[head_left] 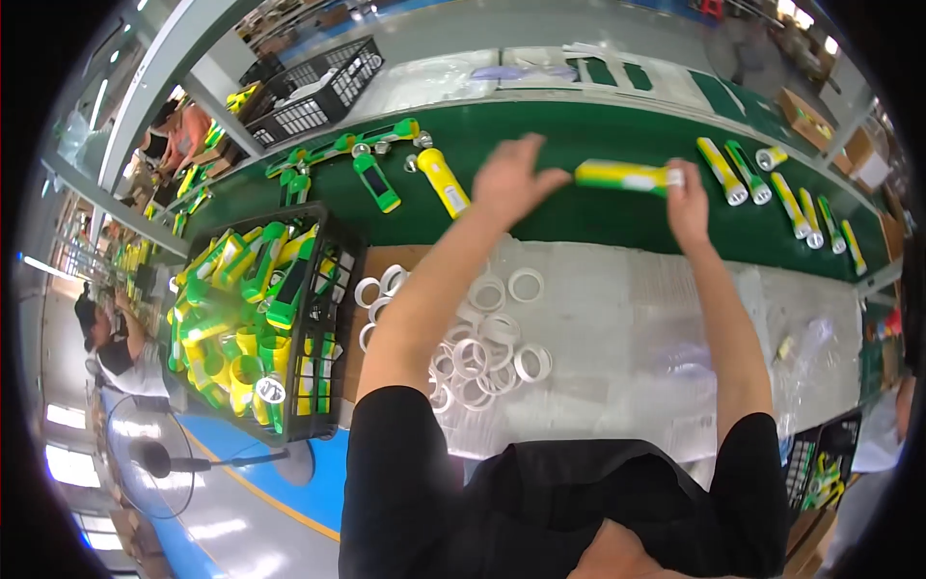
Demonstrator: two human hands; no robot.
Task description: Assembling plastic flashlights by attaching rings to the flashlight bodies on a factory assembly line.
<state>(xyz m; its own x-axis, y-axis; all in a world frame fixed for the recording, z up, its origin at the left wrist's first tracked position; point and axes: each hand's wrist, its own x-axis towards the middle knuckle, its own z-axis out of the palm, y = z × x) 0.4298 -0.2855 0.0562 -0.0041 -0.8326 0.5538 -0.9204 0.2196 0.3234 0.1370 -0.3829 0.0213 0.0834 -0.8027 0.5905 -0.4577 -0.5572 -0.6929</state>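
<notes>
Right hand (pixel 687 198) closed round the cap end of a yellow-and-green flashlight (pixel 622 176), held level above the green belt (pixel 579 207). Left hand (pixel 511 179) spread open at the other end of the flashlight, fingers loose; whether the thumb touches the body I cannot tell, motion blur there. So: right grip clenched on the flashlight, left grip released.

Handling, my judgement: hard plastic tube, stiff, probably light, smooth enough to roll or slip. Best taken round the barrel mid-length, or at the wider head where the silver rim gives a shoulder.

Surface: pale table (pixel 617 318) directly below my arms, covered in clear plastic sheet, with a heap of white rings (pixel 482 347) left of centre. Beyond it the belt carries a row of finished flashlights (pixel 772 188) at right and loose yellow and green parts (pixel 424 174) at left. Black crate (pixel 333 318) at my left, full of green and yellow housings.

Room: factory line, blue floor (pixel 280 463), standing fan (pixel 154 458), other workers at far left.
</notes>
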